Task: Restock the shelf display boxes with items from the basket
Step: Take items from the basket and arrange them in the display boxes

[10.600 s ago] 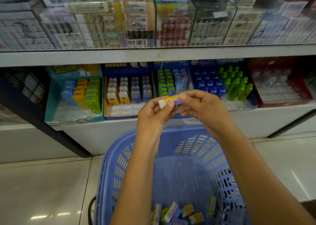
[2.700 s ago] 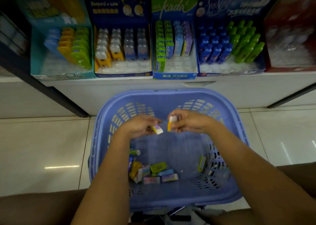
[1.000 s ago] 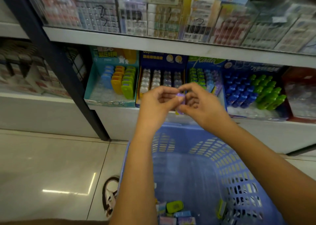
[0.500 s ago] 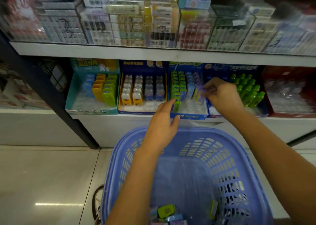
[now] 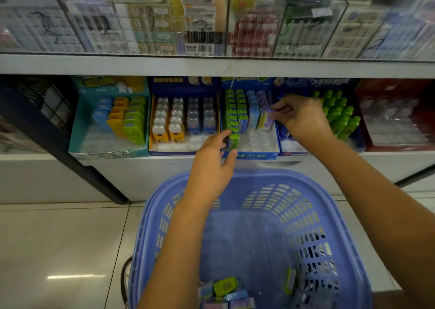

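The blue display box [image 5: 256, 155] on the lower shelf holds rows of green, light-blue and purple eraser packs. My right hand [image 5: 300, 118] reaches into its right side, and the fingertips pinch a purple pack [image 5: 266, 121] standing at the front of the purple row. My left hand [image 5: 211, 163] hovers at the box's front edge with relaxed fingers, the index tip touching the frontmost green pack [image 5: 233, 137]. Below my arms stands the blue plastic basket [image 5: 313, 191], with several loose packs [image 5: 226, 285] lying at its bottom.
Other display boxes flank the box: a teal one [image 5: 77, 130] and a blue one with bear-shaped items [image 5: 183, 148] on the left, green and blue bottles [image 5: 341, 118] and a red box [image 5: 397, 144] on the right. A glass case [image 5: 211, 21] sits above. A black post [image 5: 58, 144] slants at left.
Over the last second my hands parted from in front of me. The right hand carried the purple pack to the purple row, and the left hand dropped to the box's front edge.
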### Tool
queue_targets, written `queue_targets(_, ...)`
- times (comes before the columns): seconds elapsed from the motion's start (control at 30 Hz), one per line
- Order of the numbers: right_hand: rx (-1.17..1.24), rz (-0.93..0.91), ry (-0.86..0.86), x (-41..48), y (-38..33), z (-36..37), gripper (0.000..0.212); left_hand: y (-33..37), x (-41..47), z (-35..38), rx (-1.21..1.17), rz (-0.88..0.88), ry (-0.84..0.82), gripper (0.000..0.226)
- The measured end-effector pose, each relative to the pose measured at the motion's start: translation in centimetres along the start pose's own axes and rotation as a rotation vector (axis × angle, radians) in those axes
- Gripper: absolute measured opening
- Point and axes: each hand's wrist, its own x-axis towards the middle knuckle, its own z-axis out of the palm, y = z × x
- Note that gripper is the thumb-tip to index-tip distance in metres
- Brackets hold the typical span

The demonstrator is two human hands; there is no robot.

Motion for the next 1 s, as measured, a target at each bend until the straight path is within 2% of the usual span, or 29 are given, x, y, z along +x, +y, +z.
queue_targets(0.27,-0.286,-0.064,-0.147,0.4,-0.2,0.4,0.02,0.2,0.2,-0.4,0.011,0.002,0.003,0.043)
queue_targets(0.33,-0.308,-0.059,-0.15,0.4,-0.6,0.1,0.021,0.7,-0.2,-0.7,0.061,0.073,0.081,0.035)
queue_targets(0.43,-0.35,-0.065,-0.134,-0.4,-1.3,-0.1,0.025,1.6,-0.9,-1.2,0.006,0.134,0.163,0.016)
queue_targets(0.47,-0.333,-0.072,-0.126,-1.1,-1.5,-0.1,0.026,1.6,-0.9,-1.2,-0.011,0.109,0.12,0.018)
queue_targets(0.53,-0.237,-0.062,-0.212,-3.6,-1.9,0.7,0.024,0.9,-1.0,-0.5,0.056,-0.01,-0.09,0.024)
queue_targets(0.57,-0.201,-0.045,-0.332,-5.3,-1.9,1.7,0.021,0.2,-1.2,0.1,0.15,-0.09,-0.223,0.025)
queue_targets(0.63,-0.205,0.023,-0.692,-9.1,-1.3,4.6,0.018,-2.0,-2.2,2.0,0.337,-0.247,-0.464,0.02)
queue_targets(0.7,-0.29,0.106,-1.076,-13.3,0.2,8.2,0.024,-4.8,-4.2,4.3,0.445,-0.367,-0.687,0.018)
queue_targets(0.77,-0.338,0.21,-1.334,-17.2,2.4,11.5,0.031,-7.8,-6.7,6.3,0.573,-0.447,-0.884,0.025)
queue_targets(0.87,-0.325,0.323,-1.437,-21.2,5.2,14.8,0.04,-11.3,-10.1,8.0,0.686,-0.527,-1.021,0.032)
queue_targets(1.0,-0.272,0.354,-1.481,-23.4,7.3,17.6,0.039,-13.7,-12.8,9.3,0.749,-0.486,-1.074,0.039)
